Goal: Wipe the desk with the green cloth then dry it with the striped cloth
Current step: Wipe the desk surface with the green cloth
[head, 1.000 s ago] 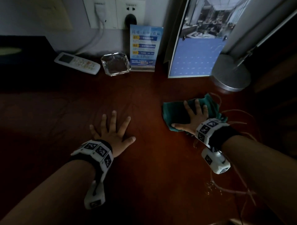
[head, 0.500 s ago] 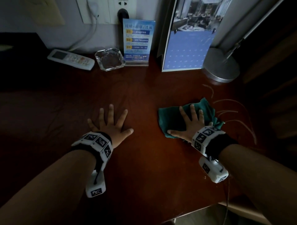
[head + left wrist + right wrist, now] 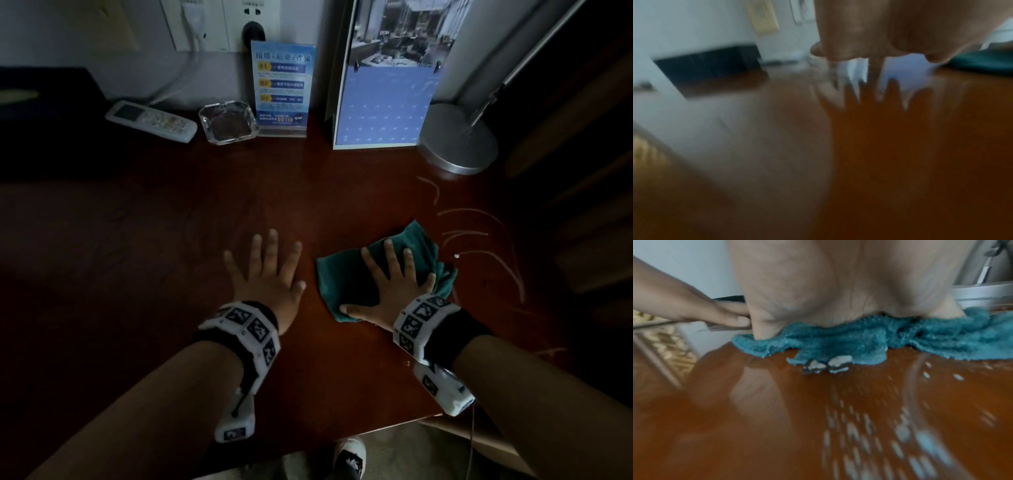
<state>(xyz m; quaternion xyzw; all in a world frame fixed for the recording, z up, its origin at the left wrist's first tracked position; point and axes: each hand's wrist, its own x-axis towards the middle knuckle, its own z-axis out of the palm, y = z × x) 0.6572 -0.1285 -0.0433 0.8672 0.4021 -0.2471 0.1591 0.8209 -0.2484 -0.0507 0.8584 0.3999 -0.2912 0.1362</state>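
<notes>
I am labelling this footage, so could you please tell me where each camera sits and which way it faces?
Head: above, facing forward and down at the desk; both forearms, left hand flat, right hand on the green cloth.
Left wrist: under the wrist, along blurred fingers toward the wall.
Right wrist: under the palm, facing the cloth's edge and water droplets.
Shared: all views show the green cloth.

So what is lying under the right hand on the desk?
The green cloth, crumpled, lies flat on the desk with the right hand pressing on it, fingers spread. The desk surface beneath the cloth is covered and cannot be seen.
</notes>
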